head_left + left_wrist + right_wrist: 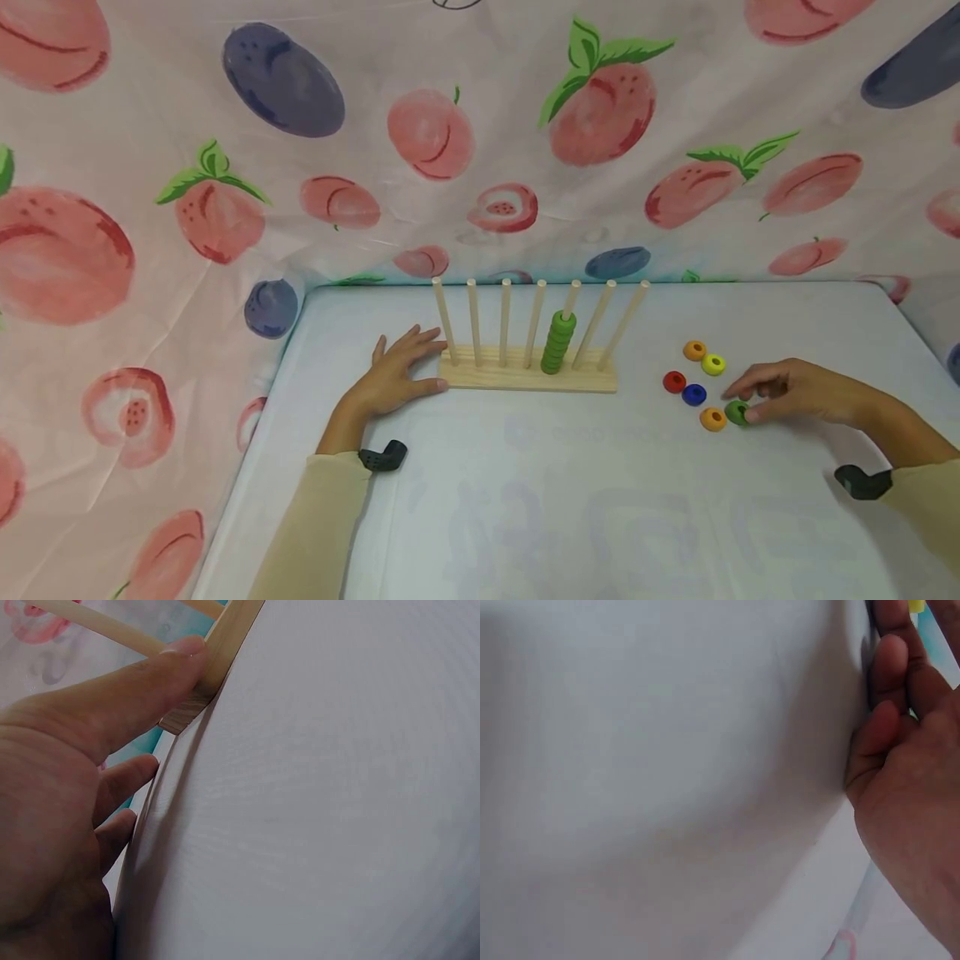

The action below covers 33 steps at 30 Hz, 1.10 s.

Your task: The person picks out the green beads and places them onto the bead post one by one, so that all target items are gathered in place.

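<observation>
A wooden peg stand [525, 380] with several upright pegs is on the table, and one peg carries a stack of green beads [558, 342]. My left hand [395, 377] holds the stand's left end, the thumb at its front edge and the fingers toward the back. In the left wrist view, the thumb lies against the wooden base [225, 656]. To the right, my right hand [813, 396] pinches a loose green bead [738, 412] between thumb and fingers, low at the table. The right wrist view hides that bead behind the hand [922, 765].
Left of the right hand lie loose beads: an orange bead [694, 350], a yellow bead [713, 364], a red bead [674, 382], a blue bead [694, 394] and another orange bead [713, 419]. A fruit-print cloth [480, 100] rises behind the white table [570, 500].
</observation>
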{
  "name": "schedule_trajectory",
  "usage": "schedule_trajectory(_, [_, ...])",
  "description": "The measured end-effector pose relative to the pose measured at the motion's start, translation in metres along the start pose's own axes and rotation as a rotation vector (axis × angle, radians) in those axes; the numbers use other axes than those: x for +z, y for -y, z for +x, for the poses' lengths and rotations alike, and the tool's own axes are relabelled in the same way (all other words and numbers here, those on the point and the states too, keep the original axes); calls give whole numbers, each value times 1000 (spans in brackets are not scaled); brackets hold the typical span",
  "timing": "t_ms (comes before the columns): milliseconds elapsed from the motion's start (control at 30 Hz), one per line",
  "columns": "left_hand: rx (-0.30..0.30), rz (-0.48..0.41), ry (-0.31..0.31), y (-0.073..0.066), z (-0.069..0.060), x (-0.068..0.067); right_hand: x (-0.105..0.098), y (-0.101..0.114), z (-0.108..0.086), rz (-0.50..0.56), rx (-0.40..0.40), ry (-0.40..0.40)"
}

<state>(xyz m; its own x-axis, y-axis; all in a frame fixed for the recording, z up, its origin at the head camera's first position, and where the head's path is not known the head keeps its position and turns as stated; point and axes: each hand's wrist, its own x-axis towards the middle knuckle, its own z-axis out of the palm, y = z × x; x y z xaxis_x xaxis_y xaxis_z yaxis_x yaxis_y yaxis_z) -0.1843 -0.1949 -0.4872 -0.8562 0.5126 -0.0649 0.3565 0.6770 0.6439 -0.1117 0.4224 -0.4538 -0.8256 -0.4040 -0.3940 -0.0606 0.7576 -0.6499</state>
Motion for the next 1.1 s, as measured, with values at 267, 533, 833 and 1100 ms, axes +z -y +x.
schedule_trajectory(267, [-5, 9, 1, 3, 1, 1, 5, -3, 1, -22, -3, -6])
schedule_trajectory(533, [2, 4, 4, 3, 0, 1, 8, -3, -1, -37, 11, -17])
schedule_trajectory(833, [-10, 1, 3, -1, 1, 0, 3, -2, 0, -13, 25, -8])
schedule_trajectory(1100, [-8, -3, 3, -3, 1, 0, -3, 2, -1, 17, 25, -3])
